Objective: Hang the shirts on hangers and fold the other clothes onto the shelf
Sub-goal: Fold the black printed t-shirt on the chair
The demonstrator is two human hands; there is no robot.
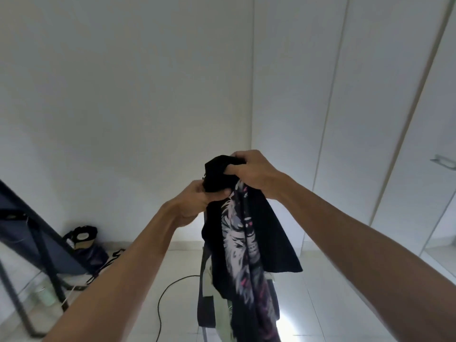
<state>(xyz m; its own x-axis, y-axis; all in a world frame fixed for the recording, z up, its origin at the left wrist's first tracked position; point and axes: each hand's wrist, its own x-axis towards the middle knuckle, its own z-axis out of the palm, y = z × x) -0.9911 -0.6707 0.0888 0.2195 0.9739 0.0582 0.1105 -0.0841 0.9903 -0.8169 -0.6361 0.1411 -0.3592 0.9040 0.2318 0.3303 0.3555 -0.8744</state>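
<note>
A black shirt with a white and pink printed face hangs in the air in front of me, bunched at its top. My right hand grips the upper bunch of black cloth from above. Just below and to the left, my left hand grips the same bunch with curled fingers. The shirt's lower part drapes down past a chair-like frame that carries more pale clothing. No hanger shows in the head view.
White wardrobe doors with a metal handle stand at the right. A dark-framed stand leans at the left, with a dark bag on the floor behind it. A black cable curls across the white tiles.
</note>
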